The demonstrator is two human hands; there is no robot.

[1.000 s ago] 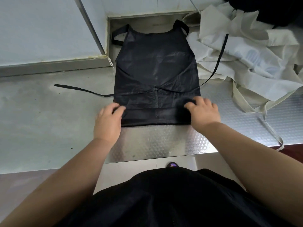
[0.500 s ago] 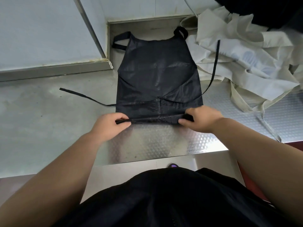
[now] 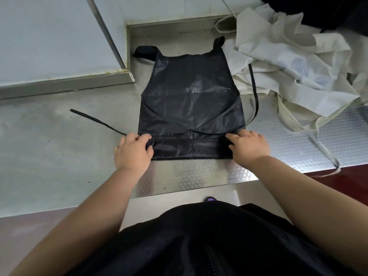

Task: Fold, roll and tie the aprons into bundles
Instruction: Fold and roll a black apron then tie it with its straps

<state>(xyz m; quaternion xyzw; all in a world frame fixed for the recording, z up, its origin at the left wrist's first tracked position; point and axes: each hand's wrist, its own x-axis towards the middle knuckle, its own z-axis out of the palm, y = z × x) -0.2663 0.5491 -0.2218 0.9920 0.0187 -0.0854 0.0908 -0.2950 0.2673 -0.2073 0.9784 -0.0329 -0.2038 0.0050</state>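
A black apron (image 3: 191, 96) lies flat on the steel table (image 3: 189, 176), bib end away from me. Its near end is turned over into a flat folded band (image 3: 191, 148). My left hand (image 3: 133, 151) grips the band's left end, fingers curled over the top. My right hand (image 3: 249, 148) grips the right end the same way. One waist tie (image 3: 95, 120) trails left across the table. The other tie (image 3: 254, 92) runs up the right side onto the pale cloth.
A heap of cream aprons (image 3: 288, 56) lies right of the black one, one strap hanging over the table edge (image 3: 334, 164). Dark cloth (image 3: 338, 12) sits at the top right. A raised wall ledge (image 3: 59, 84) bounds the back left.
The hands lifted the near fold, turned it over away from me, and now hold a wider band flat. The unrolled part of the apron is shorter.
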